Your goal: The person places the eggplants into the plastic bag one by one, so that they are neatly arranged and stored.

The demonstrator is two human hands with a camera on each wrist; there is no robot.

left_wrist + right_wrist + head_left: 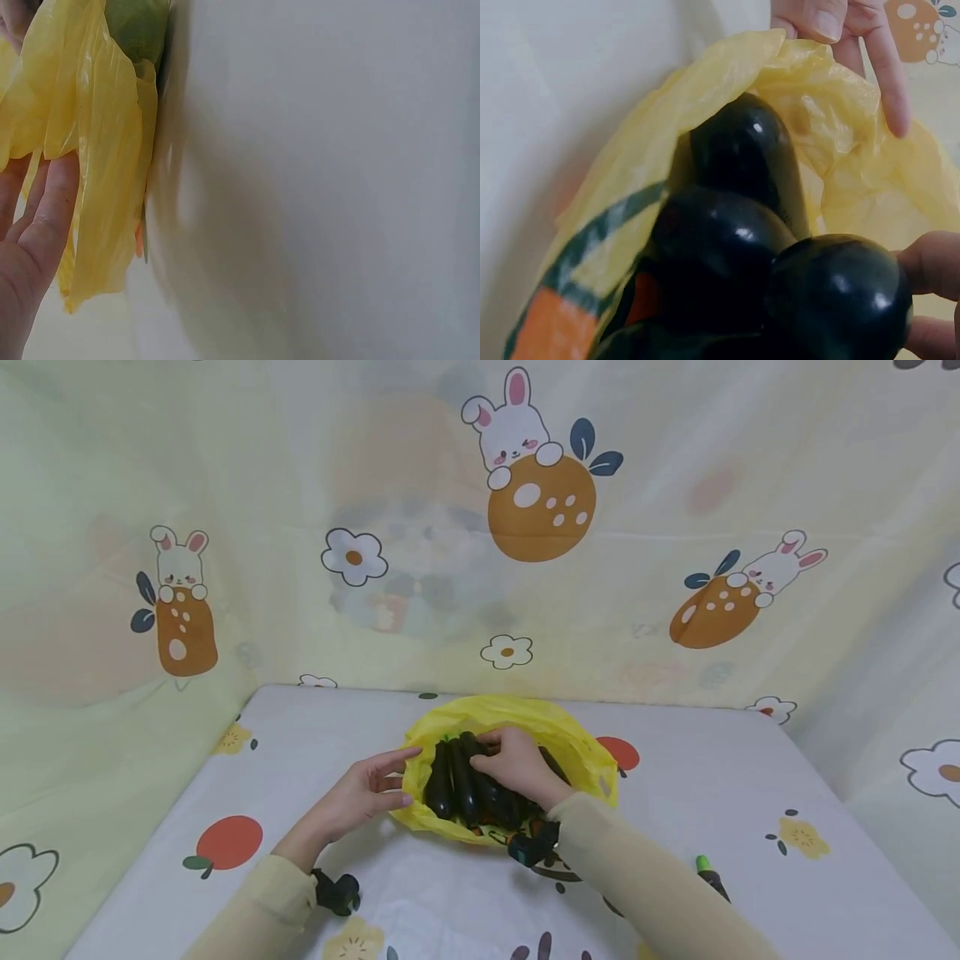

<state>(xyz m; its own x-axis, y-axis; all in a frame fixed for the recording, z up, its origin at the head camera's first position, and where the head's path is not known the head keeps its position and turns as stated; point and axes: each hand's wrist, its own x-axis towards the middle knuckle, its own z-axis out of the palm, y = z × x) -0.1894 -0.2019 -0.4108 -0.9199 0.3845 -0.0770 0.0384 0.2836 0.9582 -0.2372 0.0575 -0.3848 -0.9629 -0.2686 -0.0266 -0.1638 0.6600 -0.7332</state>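
A yellow plastic bag (592,760) lies with its mouth open on the table, holding several glossy dark eggplants (440,785). My right hand (521,768) reaches into it and grips one eggplant (840,296) between thumb and fingers; in the right wrist view that one sits above the others. At the bag's left rim, my left hand (375,789) touches the yellow film with extended fingers. The left wrist view shows its fingers (52,210) against the film, their tips hidden by it. Part of the bag's contents is covered by my right hand.
On the right of the table lies a dark thing with a green tip (708,875), partly hidden by my right sleeve (645,877). A printed cloth (420,610) hangs behind and at both sides. The tabletop (300,727) carries printed fruit and flowers.
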